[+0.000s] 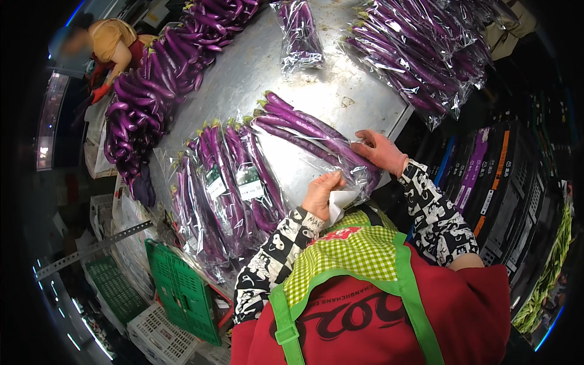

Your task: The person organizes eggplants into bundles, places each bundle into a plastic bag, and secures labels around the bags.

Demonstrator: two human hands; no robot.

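Observation:
A clear plastic bag with several long purple eggplants (316,131) lies on the metal table in front of me, stem ends pointing away to the left. My left hand (322,193) is closed in a pinch on the bag's near end. A white piece of paper or film (342,202) shows beside those fingers. Across the bag, my right hand (382,152) bends its fingers around the upper right side, with a small gap between thumb and forefinger. What its fingertips grip is partly hidden. Left of this bag lie several bagged eggplants (228,182), some with labels.
Loose eggplants (152,91) are heaped along the table's left edge, near another person (112,48). Bagged eggplants (420,58) pile at the far right; one bag (300,36) lies at the back. Green crates (179,292) stand lower left, black crates (496,188) right.

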